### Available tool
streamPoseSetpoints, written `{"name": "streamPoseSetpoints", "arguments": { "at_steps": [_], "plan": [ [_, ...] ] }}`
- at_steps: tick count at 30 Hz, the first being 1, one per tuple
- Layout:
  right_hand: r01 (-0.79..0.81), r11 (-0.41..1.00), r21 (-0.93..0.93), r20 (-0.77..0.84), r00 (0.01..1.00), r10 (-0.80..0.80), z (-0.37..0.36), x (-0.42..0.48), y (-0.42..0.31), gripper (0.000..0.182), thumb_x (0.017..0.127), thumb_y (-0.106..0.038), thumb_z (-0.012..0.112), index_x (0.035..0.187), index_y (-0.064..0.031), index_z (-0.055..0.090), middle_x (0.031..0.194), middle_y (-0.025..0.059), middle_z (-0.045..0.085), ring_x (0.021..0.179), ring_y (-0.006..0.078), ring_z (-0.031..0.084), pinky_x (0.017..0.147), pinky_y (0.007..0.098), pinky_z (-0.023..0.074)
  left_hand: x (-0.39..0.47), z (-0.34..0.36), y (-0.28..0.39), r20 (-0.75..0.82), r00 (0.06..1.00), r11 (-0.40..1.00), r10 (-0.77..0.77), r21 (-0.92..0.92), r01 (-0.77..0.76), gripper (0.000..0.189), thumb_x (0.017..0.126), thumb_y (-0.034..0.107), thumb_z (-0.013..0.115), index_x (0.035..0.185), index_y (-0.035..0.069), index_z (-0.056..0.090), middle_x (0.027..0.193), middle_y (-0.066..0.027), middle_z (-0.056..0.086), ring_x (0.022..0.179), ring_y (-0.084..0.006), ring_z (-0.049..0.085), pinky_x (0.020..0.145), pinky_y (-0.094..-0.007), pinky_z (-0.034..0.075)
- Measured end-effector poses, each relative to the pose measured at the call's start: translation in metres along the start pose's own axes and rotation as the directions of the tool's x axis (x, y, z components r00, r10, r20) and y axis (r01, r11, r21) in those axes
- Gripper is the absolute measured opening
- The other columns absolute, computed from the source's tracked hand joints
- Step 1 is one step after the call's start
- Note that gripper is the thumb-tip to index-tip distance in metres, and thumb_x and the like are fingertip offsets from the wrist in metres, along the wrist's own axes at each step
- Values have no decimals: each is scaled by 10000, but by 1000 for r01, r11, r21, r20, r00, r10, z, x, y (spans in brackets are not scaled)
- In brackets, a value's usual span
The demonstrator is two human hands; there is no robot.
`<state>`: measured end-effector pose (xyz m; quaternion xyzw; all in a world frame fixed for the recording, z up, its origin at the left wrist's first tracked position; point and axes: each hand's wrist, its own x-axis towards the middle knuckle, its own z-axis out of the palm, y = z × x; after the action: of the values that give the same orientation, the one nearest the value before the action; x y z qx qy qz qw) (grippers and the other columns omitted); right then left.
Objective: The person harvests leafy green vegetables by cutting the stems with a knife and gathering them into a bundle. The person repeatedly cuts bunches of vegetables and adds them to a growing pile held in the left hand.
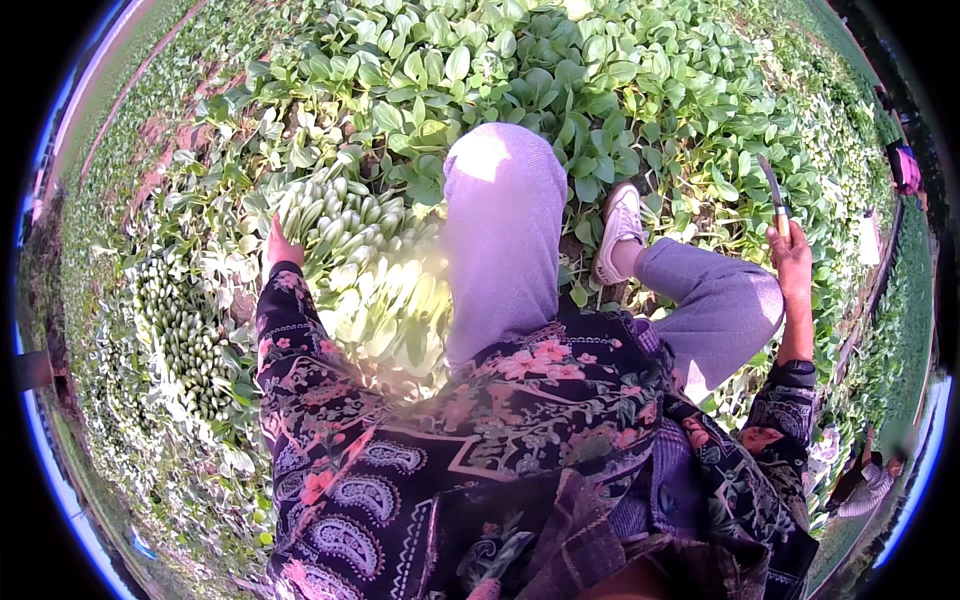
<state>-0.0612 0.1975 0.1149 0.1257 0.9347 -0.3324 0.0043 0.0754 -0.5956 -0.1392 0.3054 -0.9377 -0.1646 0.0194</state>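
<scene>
My right hand (792, 253) is closed around the handle of a knife (772, 191), its blade pointing up and away beside my right knee. Over to the left, my left hand (283, 246) is at the edge of a heap of cut bok choy (352, 217), whose pale stem ends lie side by side. Leaves partly cover that hand's fingers, so whether they grip a plant is unclear. Broad green leaves of standing bok choy (457, 64) fill the ground ahead of my knees.
A second pile of cut bok choy (184, 337) lies farther left among loose leaves. My bent left knee (506, 180) rises beside the nearer heap; my white shoe (619, 232) is among the plants. Another person (862, 480) is at the far right edge.
</scene>
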Motion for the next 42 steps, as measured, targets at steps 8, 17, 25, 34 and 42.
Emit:
{"name": "streamPoseSetpoints", "arguments": {
  "at_steps": [8,17,25,34,42],
  "plan": [
    [-35,984,175,173,985,5,23,25,5,332,847,-210,636,1109,-32,537,688,-57,480,574,34,396,514,182,338,15,-16,26,152,983,953,-98,-269,137,783,627,-66,557,1348,133,327,1242,-199,494,1164,-284,480,946,-350,393],
    [-135,990,-52,325,935,144,59,87,26,397,796,-315,641,1083,-53,561,776,67,601,697,149,555,653,284,445,94,-55,257,186,896,888,403,-316,-334,649,712,-69,541,1317,112,391,1219,-165,527,1128,-265,517,956,-349,402],
    [-120,992,32,477,874,90,149,217,77,378,810,-346,617,1035,-47,568,794,127,613,697,234,591,652,337,466,106,21,567,345,357,429,868,-159,-889,544,732,-3,541,1254,124,460,1212,-115,522,1137,-294,478,1002,-396,327],
    [-370,881,294,510,841,183,253,262,106,393,828,-334,583,1038,-14,499,788,154,597,714,278,599,665,369,460,85,240,762,469,16,117,883,-187,-975,435,747,44,503,1176,112,507,1240,-112,485,1026,-281,531,873,-421,420],
    [-152,957,248,509,861,4,276,301,103,324,861,-296,541,1036,-36,456,800,185,602,725,357,594,633,430,453,167,236,703,678,504,482,535,245,-841,278,776,136,547,1049,86,531,1061,-109,552,933,-296,562,764,-395,477]
  ]
}}
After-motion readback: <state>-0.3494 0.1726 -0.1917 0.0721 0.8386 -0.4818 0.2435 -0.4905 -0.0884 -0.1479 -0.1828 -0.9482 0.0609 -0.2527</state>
